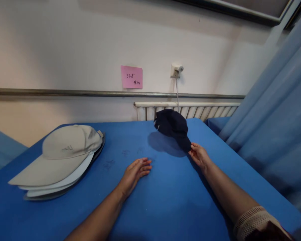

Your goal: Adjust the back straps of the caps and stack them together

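A dark navy baseball cap point(172, 123) is at the far right part of the blue table, its shadow falling on the surface beneath. The fingers of my right hand point(198, 156) pinch the tip of its brim, which points toward me. My left hand point(137, 172) is over the middle of the table, holding nothing, fingers stretched out and slightly apart. To its left sits a stack of several caps point(67, 147). The top one is light beige with a small striped logo; white and dark brims show below it.
The blue table point(165, 201) stands against a wall with a metal rail point(90, 92) and a white radiator point(205, 108). A pink note point(131, 77) and a plugged-in socket point(176, 71) are on the wall. Blue curtains point(273, 90) hang at the right.
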A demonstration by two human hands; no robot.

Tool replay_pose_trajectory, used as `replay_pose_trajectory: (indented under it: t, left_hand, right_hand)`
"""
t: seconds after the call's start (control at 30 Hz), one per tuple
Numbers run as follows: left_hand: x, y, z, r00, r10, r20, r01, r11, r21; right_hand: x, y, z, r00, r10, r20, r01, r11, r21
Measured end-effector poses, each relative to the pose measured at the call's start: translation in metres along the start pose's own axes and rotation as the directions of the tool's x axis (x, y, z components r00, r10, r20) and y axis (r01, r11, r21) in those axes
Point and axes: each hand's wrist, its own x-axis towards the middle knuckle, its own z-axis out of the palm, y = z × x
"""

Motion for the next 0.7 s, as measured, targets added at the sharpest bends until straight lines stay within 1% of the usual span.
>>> replay_pose_trajectory:
  t: [0.03,0.1,0.17,0.23,0.3,0.37,0.4,0.43,0.47,0.5,0.53,0.57,0.6,0.63,0.67,0.7]
  left_hand:
    - [-0.003,0.004,-0.001,0.998,-0.043,0.035,0.047,0.99,-0.131]
    - [-0.011,0.012,-0.002,0.987,-0.101,0.125,0.139,0.927,-0.349]
    - [-0.02,0.016,-0.003,0.979,-0.116,0.166,0.183,0.857,-0.481]
    - [-0.028,0.015,-0.004,0.982,-0.127,0.136,0.181,0.825,-0.535]
    - [-0.033,0.013,-0.004,0.983,-0.166,0.072,0.179,0.824,-0.537]
    - [-0.036,0.011,-0.003,0.979,-0.202,0.005,0.173,0.827,-0.535]
    - [-0.037,0.01,-0.002,0.976,-0.216,-0.014,0.175,0.824,-0.539]
    - [-0.037,0.01,-0.001,0.974,-0.225,-0.022,0.177,0.818,-0.548]
    - [-0.038,0.011,0.001,0.973,-0.23,-0.02,0.18,0.81,-0.558]
    - [-0.039,0.011,0.003,0.972,-0.236,-0.006,0.191,0.801,-0.567]
    - [-0.041,0.012,0.005,0.971,-0.239,0.015,0.204,0.792,-0.576]
    - [-0.042,0.013,0.008,0.97,-0.239,0.036,0.215,0.785,-0.581]
    - [-0.044,0.013,0.01,0.969,-0.241,0.054,0.227,0.782,-0.58]
    - [-0.045,0.013,0.013,0.968,-0.245,0.063,0.236,0.79,-0.566]
    - [-0.047,0.014,0.015,0.968,-0.248,0.049,0.236,0.818,-0.525]
    - [-0.048,0.013,0.017,0.969,-0.246,0.015,0.226,0.859,-0.459]
  right_hand:
    - [-0.01,0.003,0.003,0.999,0.02,0.039,-0.018,0.999,-0.039]
    - [-0.023,0.007,0.01,0.994,0.047,0.095,-0.034,0.99,-0.136]
    - [-0.027,0.008,0.021,0.992,0.049,0.119,-0.02,0.973,-0.231]
    - [-0.026,0.006,0.034,0.994,0.009,0.111,0.028,0.946,-0.324]
    - [-0.029,0.001,0.047,0.993,-0.08,0.085,0.108,0.908,-0.404]
    - [-0.046,-0.006,0.061,0.975,-0.207,0.078,0.22,0.857,-0.466]
    - [-0.061,-0.009,0.068,0.959,-0.267,0.093,0.278,0.829,-0.485]
    - [-0.08,-0.011,0.074,0.928,-0.34,0.153,0.369,0.777,-0.51]
    - [-0.102,-0.012,0.081,0.829,-0.435,0.351,0.558,0.611,-0.561]
    - [-0.125,-0.012,0.087,0.705,-0.458,0.541,0.709,0.449,-0.544]
    - [-0.147,-0.01,0.092,0.594,-0.426,0.682,0.804,0.331,-0.494]
    - [-0.166,-0.007,0.097,0.515,-0.382,0.768,0.857,0.251,-0.45]
    - [-0.181,-0.004,0.101,0.475,-0.351,0.807,0.88,0.197,-0.432]
    - [-0.191,0.0,0.104,0.469,-0.329,0.82,0.883,0.168,-0.438]
    - [-0.196,0.005,0.106,0.46,-0.317,0.829,0.888,0.155,-0.433]
    - [-0.196,0.009,0.107,0.466,-0.31,0.828,0.885,0.161,-0.438]
